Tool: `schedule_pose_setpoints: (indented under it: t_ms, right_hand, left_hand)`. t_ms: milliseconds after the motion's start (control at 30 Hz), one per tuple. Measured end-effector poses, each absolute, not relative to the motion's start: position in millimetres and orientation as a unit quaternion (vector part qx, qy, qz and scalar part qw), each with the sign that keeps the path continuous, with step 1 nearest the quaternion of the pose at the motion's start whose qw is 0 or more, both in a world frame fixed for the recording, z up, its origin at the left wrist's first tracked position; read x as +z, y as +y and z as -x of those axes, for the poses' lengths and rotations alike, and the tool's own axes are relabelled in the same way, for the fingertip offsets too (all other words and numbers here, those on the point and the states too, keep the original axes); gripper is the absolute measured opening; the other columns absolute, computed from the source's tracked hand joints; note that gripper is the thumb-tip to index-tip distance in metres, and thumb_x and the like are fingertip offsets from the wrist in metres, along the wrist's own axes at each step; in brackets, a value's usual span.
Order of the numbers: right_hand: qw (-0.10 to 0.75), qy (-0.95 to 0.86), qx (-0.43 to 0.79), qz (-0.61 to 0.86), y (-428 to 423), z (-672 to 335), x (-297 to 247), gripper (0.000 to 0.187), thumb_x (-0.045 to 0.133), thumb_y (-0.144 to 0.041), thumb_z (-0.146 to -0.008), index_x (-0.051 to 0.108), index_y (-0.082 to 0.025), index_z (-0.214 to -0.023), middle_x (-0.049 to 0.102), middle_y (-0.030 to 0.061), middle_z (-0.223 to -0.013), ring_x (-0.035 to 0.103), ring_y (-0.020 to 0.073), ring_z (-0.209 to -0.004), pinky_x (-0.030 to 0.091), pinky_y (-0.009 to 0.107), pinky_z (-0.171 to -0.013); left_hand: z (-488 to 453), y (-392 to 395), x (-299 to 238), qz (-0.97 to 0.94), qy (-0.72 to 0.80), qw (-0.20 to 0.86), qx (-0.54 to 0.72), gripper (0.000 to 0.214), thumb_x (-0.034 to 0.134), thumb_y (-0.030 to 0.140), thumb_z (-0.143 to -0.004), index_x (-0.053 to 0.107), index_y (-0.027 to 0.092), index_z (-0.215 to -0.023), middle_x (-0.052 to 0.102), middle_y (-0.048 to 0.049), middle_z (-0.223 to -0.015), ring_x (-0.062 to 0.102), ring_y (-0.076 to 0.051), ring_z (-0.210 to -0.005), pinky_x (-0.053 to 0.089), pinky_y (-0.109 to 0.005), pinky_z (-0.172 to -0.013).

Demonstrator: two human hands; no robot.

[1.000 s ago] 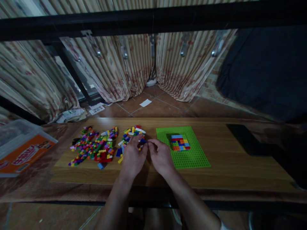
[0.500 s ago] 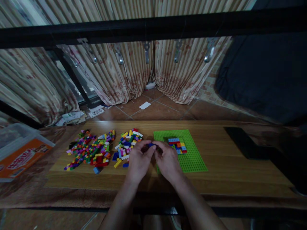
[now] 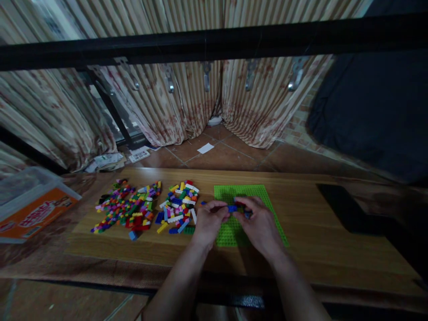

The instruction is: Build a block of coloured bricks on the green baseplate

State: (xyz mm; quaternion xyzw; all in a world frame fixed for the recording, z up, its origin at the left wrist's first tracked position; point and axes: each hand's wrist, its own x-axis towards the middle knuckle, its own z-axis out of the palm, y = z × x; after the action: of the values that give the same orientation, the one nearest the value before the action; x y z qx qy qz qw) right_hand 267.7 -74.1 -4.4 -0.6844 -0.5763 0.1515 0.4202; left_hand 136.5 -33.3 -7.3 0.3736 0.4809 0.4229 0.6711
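My left hand (image 3: 211,220) is closed, its fingertips pinching a small blue brick (image 3: 232,208) over the green baseplate (image 3: 228,238). Close beside it, my right hand (image 3: 261,225) curls its thumb and fingers around the small build of coloured bricks (image 3: 247,214). Most of that build is covered by the hand, with only bits of red and blue showing. The blue brick meets the build's left side or lies right by it; I cannot tell if they are joined. Another bit of blue (image 3: 203,203) shows by the left knuckles.
Left of the baseplate lie a smaller pile of mixed bricks (image 3: 177,207) and a larger one (image 3: 129,207) on the wooden table (image 3: 140,252). A clear box with an orange label (image 3: 38,216) stands far left. A black flat object (image 3: 341,209) lies at the right.
Both hands have moved right, from the baseplate's left edge to over it. The right hand has gone to the brick build and now covers it. The view has shifted slightly.
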Motion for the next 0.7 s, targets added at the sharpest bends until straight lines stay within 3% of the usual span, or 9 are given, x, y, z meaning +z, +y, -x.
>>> schedule_pose_setpoints:
  t_ms: [133, 267, 700]
  right_hand:
    - [0.485, -0.449, 0.119, 0.741, -72.8, -297.2, -7.4, 0.033, 0.058, -0.037, -0.077, 0.07, -0.018, -0.101, 0.068, 0.0097, -0.097, 0.061, 0.0187, -0.074, 0.05, 0.036, -0.072]
    - [0.48, -0.366, 0.164, 0.781, -70.5, -320.2, -17.6, 0.037, 0.057, -0.042, -0.076, 0.072, -0.015, -0.097, 0.072, 0.011, -0.087, 0.065, 0.0223, -0.076, 0.05, 0.037, -0.074]
    - [0.412, -0.426, 0.194, 0.782, -65.8, -312.9, -28.2, 0.038, 0.052, -0.037, -0.081, 0.069, -0.011, -0.104, 0.072, 0.0131, -0.091, 0.067, 0.0219, -0.081, 0.05, 0.036, -0.076]
  left_hand:
    - [-149.2, -32.6, -13.5, -0.387, 0.487, 0.658, 0.424, 0.008, 0.069, 0.016, -0.066, 0.068, 0.015, -0.074, 0.065, 0.0006, -0.059, 0.06, -0.01, -0.055, 0.049, -0.022, -0.058]
    - [-157.2, -30.9, -16.6, -0.404, 0.495, 0.646, 0.417, 0.005, 0.068, 0.015, -0.067, 0.068, 0.015, -0.072, 0.065, 0.0009, -0.058, 0.061, -0.01, -0.055, 0.049, -0.021, -0.057]
    - [-168.3, -25.4, -18.0, -0.438, 0.511, 0.618, 0.407, 0.004, 0.065, 0.014, -0.07, 0.067, 0.016, -0.073, 0.063, 0.0023, -0.058, 0.058, -0.009, -0.051, 0.047, -0.02, -0.053]
